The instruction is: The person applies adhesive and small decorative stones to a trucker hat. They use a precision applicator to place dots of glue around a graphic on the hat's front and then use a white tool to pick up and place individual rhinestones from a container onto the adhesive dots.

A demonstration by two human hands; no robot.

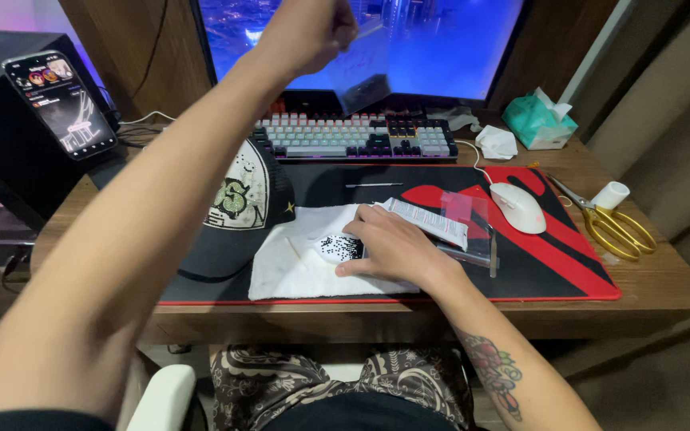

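Observation:
My left hand is raised high in front of the monitor, closed into a fist, and a thin clear film hangs from it. My right hand lies low on a white cloth. Its fingers press on a small white rounded piece with black dots and hold it down. A printed white packet lies just behind that hand, partly under it.
A black cap sits left of the cloth on a red and black desk mat. Behind are a keyboard and monitor. A white mouse, gold scissors, a tape roll, tissues and a phone stand around.

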